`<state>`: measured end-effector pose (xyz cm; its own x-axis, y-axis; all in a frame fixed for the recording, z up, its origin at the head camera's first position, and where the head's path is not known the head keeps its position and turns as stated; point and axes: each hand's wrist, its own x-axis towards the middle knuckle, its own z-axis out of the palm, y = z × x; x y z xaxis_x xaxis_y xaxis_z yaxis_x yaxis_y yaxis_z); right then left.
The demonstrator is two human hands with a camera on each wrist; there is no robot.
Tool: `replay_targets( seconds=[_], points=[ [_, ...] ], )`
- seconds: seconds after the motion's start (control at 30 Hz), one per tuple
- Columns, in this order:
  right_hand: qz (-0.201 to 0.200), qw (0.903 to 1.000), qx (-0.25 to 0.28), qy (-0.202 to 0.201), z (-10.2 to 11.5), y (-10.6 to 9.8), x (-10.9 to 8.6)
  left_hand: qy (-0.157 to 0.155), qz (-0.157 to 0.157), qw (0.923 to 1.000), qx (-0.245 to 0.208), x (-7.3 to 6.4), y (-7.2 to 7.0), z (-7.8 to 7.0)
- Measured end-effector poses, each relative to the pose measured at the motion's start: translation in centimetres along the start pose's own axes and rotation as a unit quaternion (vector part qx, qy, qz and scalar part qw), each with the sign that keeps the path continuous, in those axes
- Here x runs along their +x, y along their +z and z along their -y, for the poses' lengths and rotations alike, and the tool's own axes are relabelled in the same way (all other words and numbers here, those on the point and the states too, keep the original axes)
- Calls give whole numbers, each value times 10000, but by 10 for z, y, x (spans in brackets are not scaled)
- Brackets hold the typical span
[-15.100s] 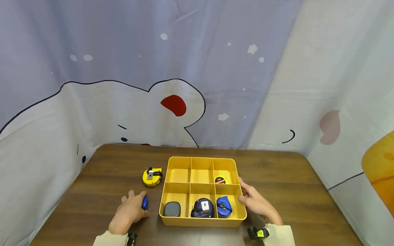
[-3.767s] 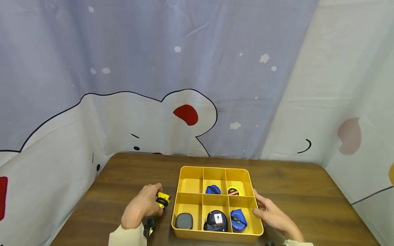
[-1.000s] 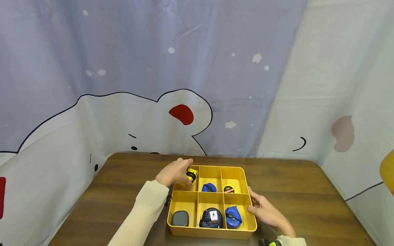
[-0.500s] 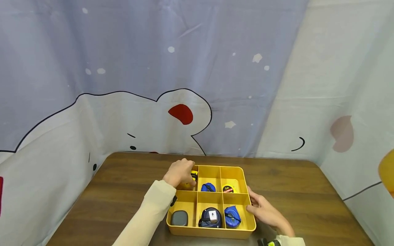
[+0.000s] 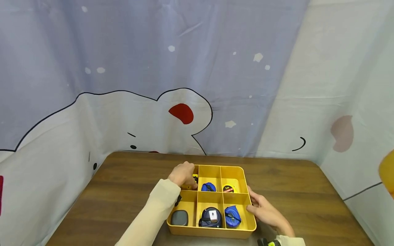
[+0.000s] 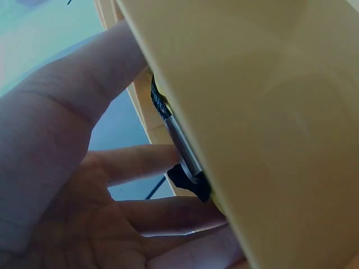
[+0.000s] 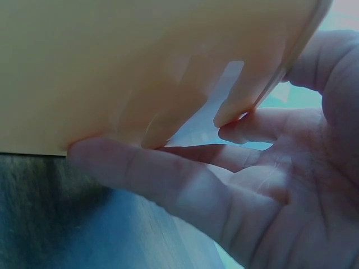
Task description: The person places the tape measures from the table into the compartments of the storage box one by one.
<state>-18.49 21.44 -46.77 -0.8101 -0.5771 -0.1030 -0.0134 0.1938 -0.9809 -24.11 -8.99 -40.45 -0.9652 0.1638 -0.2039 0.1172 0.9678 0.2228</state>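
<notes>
My left hand point(image 5: 183, 174) reaches over the left wall into the back left compartment of a yellow divided box point(image 5: 212, 233). Its thumb and fingers are around a yellow tape measure point(image 5: 195, 177), which the hand mostly hides. In the left wrist view, the tape measure's metal clip point(image 6: 184, 147) and black strap show past the box wall, with fingers beside them. My right hand point(image 5: 266, 210) grips the box's right side. Its thumb is at the rim, and the right wrist view shows its fingers point(image 7: 151, 174) against the outer wall.
Also in the box are a blue tape measure point(image 5: 208, 187) back middle, a yellow 2m one point(image 5: 228, 188) back right, a grey rounded case point(image 5: 179, 217) front left, a dark blue tape measure point(image 5: 210, 217) front middle and another blue one point(image 5: 232, 216) front right. A wooden table point(image 5: 123, 184) lies beneath.
Earlier, the left hand held a blue tape measure, now in the back middle compartment. It then took the yellow one from the table and carried it right, down into the back left compartment.
</notes>
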Motion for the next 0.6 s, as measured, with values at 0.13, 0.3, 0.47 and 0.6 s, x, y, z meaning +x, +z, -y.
replay_targets(
  seconds=[0.13,0.3,0.47,0.6],
  points=[
    [-9,10000,-34,14,-1,1,0,9,16,9999,136,1,3,1],
    [-17,10000,-43,71,-1,-1,-2,65,127,9998,154,5,8,-2],
    [-119,9999,-88,63,-1,-1,-2,4,354,9991,216,9,15,-3],
    [-97,9999,-75,25,0,0,-2,-139,423,9986,279,10,19,-3]
  ],
)
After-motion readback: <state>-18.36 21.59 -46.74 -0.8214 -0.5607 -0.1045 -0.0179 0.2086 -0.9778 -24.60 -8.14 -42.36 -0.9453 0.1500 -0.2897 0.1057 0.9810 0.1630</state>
